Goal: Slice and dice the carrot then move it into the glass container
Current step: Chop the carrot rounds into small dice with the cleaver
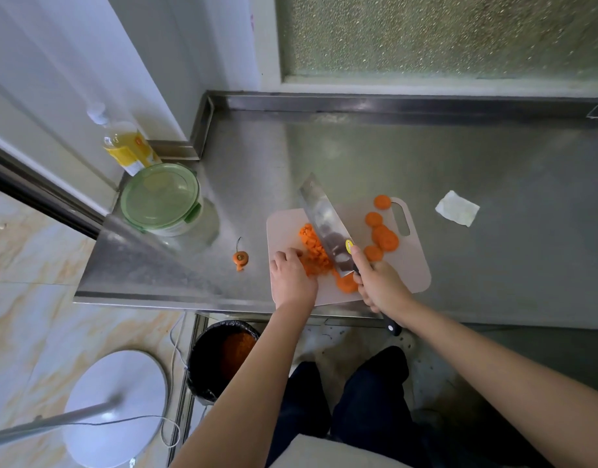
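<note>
The steel counter (426, 157) is carrying everything, and the pale cutting board (415, 265) is lying near its front edge, its near corner hanging slightly over the lip (worth nudging back before any hard chopping). The glass container (160, 197) is sitting well apart at about ten o'clock from the board, with its green lid on, so by my reading it is needing opening before anything goes in. The cleaver (324, 224) is running across the board from eleven o'clock down to five o'clock, blade resting on the carrot. The right hand (380, 285) is wrapping fully round the black handle, forefinger up by the blade's heel. The left hand (290, 276) is curling into a claw over the near end of the diced carrot (312, 246), pinning the pieces at the blade's nine o'clock side. Dicing looks like the step in hand: it is going best with the left knuckles leading and the fingertips tucked behind them, the blade face riding against the knuckles, and the tip rocking rather than lifting high. The round carrot slices (385, 238) are waiting at the blade's three o'clock side, several overlapping, so roughly half the cutting seems left. The carrot top (240, 257) is lying on the counter at the board's nine o'clock.
</note>
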Tool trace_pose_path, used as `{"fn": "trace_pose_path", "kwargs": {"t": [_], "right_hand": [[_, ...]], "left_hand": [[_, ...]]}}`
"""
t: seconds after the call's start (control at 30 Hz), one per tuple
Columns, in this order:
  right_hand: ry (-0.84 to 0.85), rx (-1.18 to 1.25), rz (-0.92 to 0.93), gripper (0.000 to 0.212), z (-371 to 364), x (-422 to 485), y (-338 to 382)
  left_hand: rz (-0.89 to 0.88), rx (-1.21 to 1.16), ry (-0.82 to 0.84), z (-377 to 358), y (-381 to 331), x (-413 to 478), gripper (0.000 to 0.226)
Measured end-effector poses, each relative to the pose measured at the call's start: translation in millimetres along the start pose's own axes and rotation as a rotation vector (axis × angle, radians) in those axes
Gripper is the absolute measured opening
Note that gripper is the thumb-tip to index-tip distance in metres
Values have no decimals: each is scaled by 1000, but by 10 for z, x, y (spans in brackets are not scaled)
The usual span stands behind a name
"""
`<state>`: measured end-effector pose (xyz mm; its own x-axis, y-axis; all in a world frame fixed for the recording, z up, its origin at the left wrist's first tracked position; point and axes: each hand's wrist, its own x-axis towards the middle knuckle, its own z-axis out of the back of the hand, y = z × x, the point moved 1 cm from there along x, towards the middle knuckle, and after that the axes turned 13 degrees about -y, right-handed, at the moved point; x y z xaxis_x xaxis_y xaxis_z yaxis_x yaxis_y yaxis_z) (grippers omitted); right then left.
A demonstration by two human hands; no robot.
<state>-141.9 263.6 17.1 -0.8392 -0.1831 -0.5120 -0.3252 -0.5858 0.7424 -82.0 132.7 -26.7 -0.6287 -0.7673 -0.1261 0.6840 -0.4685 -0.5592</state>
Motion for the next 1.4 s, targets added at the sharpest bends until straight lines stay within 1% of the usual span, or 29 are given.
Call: {"fn": "trace_pose_path", "kwargs": {"t": [0.2,0.3,0.37,0.43,0.47,0.5,0.57,0.63,0.67,0.7,0.73,0.77,0.83,0.93,1.0,1.03,1.13,1.23,1.3,1.4], "right_hand": [[-12,14,9,54,14,-7,-31],[-10,22,20,53,27,-17,-49],[-8,35,12,53,29,-21,-52],[-6,15,46,54,43,-23,-63],[-19,-44,108,55,55,-19,-76],[-41,-145,207,56,74,-21,-87],[-103,-437,438,53,117,-24,-103],[-195,-708,649,53,134,-16,-119],[-236,-787,738,53,137,-6,-124],[-262,-830,809,55,129,0,-133],[-283,-843,877,59,109,9,-154],[-322,-823,952,62,84,20,-178],[-419,-777,1087,58,56,31,-205],[-440,-772,1177,51,21,31,-200],[-414,-788,1199,50,11,51,-212],[-402,-794,1199,50,13,60,-210],[-405,-807,1206,54,29,52,-174],[-403,-854,1251,49,50,19,-139],[-394,-881,1241,48,59,11,-126],[-391,-879,1203,48,50,22,-121]], "left_hand": [[-128,-4,20,19,103,55,41],[-204,-24,72,66,148,71,46],[-207,-67,111,113,182,71,52],[-246,-84,86,169,216,64,55],[-282,-98,36,207,229,58,52],[-303,-145,-35,266,228,40,47],[-332,-249,-252,429,179,-1,35],[-386,-267,-524,622,102,-37,24],[-422,-265,-617,685,80,-37,21],[-452,-267,-654,740,57,-33,19],[-477,-271,-643,764,52,-15,18],[-503,-272,-597,766,64,14,16],[-537,-261,-447,713,93,76,14],[-533,-159,-209,608,104,147,27],[-503,-62,-68,576,83,161,37],[-498,-34,-24,563,76,167,42],[-525,-4,57,544,40,201,51],[-526,-1,183,530,-4,255,50],[-508,-35,258,528,-37,294,49],[-442,-118,303,548,-93,348,43]]}}
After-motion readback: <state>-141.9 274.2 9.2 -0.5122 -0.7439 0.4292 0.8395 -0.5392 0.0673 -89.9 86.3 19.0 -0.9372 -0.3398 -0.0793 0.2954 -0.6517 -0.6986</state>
